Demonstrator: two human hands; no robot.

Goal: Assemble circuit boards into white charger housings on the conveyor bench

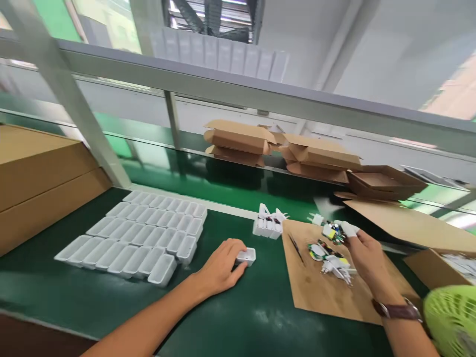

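A small white plastic case (pixel 247 256) lies on the green table, and my left hand (pixel 224 265) is closed round its left end, thumb below and fingers above. Over the brown cardboard sheet (pixel 308 292), my right hand (pixel 362 248) pinches a small circuit board (pixel 332 232) with yellow and green parts; its fingertips look white and covered. Beneath that hand sits a pile of boards and white plug pieces (pixel 336 267). Between the hands, farther back, stand several white cases with plug parts (pixel 268 223). Rows of white cases (pixel 141 233) fill the table's left side.
A dark pen-like tool (pixel 296 248) lies on the sheet. Large cartons (pixel 48 173) stand at the left, open cardboard boxes (pixel 238 139) at the back. At the right are a carton of white parts (pixel 439 267) and a lime-green slatted object (pixel 451 317). A metal rail (pixel 223 77) crosses above.
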